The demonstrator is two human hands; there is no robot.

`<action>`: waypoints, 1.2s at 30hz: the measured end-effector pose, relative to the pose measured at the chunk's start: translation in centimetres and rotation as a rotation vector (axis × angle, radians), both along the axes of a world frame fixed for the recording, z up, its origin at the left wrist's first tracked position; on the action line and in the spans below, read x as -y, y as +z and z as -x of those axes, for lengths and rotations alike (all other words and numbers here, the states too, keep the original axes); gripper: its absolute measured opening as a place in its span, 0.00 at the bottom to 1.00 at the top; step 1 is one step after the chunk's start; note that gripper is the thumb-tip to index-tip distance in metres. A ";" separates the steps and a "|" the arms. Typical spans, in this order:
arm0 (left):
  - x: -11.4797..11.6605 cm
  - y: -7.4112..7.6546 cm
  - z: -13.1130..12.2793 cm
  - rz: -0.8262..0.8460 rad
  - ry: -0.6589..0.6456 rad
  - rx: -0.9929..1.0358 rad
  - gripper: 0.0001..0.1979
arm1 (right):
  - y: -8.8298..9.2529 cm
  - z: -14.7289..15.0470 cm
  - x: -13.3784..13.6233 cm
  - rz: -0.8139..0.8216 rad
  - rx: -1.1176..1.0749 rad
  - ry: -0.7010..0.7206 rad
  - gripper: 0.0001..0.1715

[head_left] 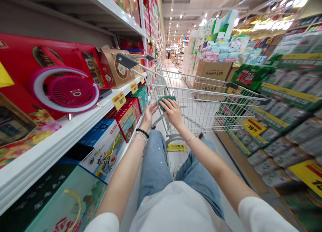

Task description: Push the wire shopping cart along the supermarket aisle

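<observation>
A green sponge pad lies between my hands at the near end of a wire shopping cart. My right hand rests over the pad with its fingers on top. My left hand reaches the pad's left end, its fingertips against the edge. Black beads and a pale bracelet circle my left wrist, and a thin bangle circles my right. The cart's basket stands in front of my hands and shows nothing inside. A grey plastic handle end sticks out at its left corner, close to the shelf.
White shelves with boxed gifts and a pink fan line the left. Stacked green-labelled cans line the right, beyond a WET WIPES carton. A yellow floor sign lies below the cart, and the aisle runs far ahead.
</observation>
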State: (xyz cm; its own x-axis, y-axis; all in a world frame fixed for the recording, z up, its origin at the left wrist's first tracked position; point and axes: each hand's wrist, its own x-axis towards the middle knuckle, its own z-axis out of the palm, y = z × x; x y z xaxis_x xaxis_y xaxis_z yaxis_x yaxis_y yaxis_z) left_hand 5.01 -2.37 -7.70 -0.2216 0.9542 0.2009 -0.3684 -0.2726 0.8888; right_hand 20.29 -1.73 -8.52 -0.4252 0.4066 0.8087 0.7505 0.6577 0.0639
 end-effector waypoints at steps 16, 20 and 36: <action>0.0 2.5 0.4 -0.039 0.031 0.020 0.21 | 2.5 0.7 0.9 -0.096 -0.064 0.032 0.35; -0.5 5.7 1.0 -0.135 0.101 0.064 0.24 | 3.6 1.2 -0.3 -0.092 0.018 0.040 0.31; 0.5 7.3 2.7 -0.118 0.027 0.025 0.24 | 4.9 3.7 0.0 -0.073 -0.121 0.018 0.33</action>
State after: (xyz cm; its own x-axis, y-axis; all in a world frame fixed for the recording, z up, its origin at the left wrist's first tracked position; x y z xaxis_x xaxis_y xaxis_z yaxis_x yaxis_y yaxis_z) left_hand 2.35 -2.87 -0.43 -0.2536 0.9177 0.3059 -0.3809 -0.3855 0.8404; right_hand 16.56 -1.69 -3.66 -0.3295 0.3380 0.8816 0.7441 0.6677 0.0222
